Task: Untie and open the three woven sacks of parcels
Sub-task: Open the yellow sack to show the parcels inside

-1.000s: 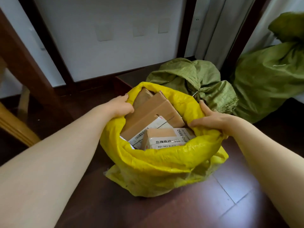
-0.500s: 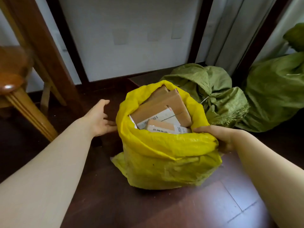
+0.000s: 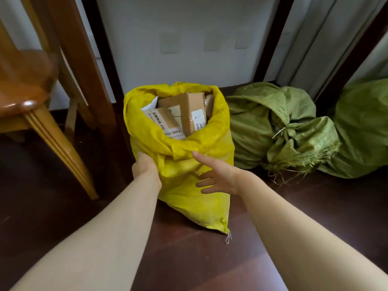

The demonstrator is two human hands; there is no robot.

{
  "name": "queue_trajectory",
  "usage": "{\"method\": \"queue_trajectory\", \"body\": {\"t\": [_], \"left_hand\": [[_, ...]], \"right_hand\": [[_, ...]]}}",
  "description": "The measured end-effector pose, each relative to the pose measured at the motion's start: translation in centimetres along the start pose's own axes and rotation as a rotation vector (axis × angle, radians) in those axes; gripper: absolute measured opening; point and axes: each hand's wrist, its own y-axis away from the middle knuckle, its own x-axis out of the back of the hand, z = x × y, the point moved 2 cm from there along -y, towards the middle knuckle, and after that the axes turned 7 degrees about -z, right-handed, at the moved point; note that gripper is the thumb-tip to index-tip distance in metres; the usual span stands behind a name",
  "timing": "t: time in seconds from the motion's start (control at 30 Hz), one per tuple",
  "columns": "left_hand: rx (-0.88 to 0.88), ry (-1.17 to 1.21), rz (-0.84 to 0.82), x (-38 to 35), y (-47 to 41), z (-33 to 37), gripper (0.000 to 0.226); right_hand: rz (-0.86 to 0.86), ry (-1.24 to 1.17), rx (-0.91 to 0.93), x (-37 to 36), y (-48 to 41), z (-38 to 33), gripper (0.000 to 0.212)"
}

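Your left hand (image 3: 144, 168) grips a fold of the yellow sack (image 3: 184, 156) below its rim; your right hand (image 3: 218, 177) lies open, fingers spread, against the sack's front. The sack stands on the floor (image 3: 210, 259), mouth open, holding cardboard parcels (image 3: 184, 114), at least three visible. Two green sacks sit to the right: the nearer green sack (image 3: 262, 122) is tied; the farther green sack (image 3: 363, 127) is partly out of view.

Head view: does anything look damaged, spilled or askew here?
Little stands out. The yellow sack stands open, boxes inside, nothing spilled. The tied green sack has a frayed mouth edge, with loose strands on the floor.
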Motion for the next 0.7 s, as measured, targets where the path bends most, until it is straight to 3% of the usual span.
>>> {"method": "queue_trajectory", "body": {"t": [0.13, 0.27, 0.33, 0.43, 0.53, 0.7], "left_hand": [[-0.258, 0.008, 0.162, -2.4, 1.4, 3.4, 0.052], [-0.638, -0.302, 0.288, -6.0, 5.5, 6.4, 0.052], [-0.838, -0.393, 0.250, -8.8, 7.9, 5.4, 0.051], [-1.042, -0.409, 0.059, -13.4, 10.7, 1.5, 0.040], [-1.035, -0.522, -0.125, -17.5, 12.5, -2.7, 0.034], [-0.853, -0.623, -0.252, -23.7, 15.1, -7.7, 0.034]], "right_hand": [[0.180, 0.105, 0.034, 5.1, 1.5, 0.9, 0.064], [0.359, 0.064, 0.110, 10.0, 4.1, 2.8, 0.044], [0.466, 0.048, 0.173, 12.4, 4.7, 3.1, 0.041], [0.531, 0.073, 0.249, 15.3, 5.8, 2.7, 0.054], [0.486, 0.064, 0.358, 18.0, 7.4, 2.0, 0.081], [0.448, 0.031, 0.482, 22.7, 9.3, 2.1, 0.074]]}}
